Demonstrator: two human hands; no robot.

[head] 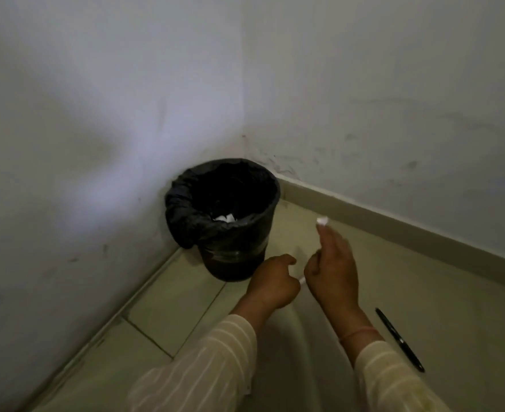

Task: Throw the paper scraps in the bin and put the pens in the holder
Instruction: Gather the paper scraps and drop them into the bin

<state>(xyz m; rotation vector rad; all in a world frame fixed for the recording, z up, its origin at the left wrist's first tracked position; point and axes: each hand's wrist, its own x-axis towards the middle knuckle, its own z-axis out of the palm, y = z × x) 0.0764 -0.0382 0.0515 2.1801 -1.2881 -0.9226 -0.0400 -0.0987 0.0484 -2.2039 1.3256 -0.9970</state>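
A bin (239,251) lined with a black bag stands in the corner of the room, with white paper scraps (226,217) lying inside it. My right hand (333,272) reaches out to the right of the bin and pinches a small white paper scrap (322,220) at its fingertips. My left hand (270,282) is curled into a fist just in front of the bin, and a bit of white paper (302,281) pokes out at its right edge, between the two hands. A black pen (400,339) lies on the floor beside my right wrist. No holder is in view.
Two white walls meet behind the bin, with a pale skirting board (394,221) along the right one. The floor (174,307) is light tile with dark joints. The scene is dim.
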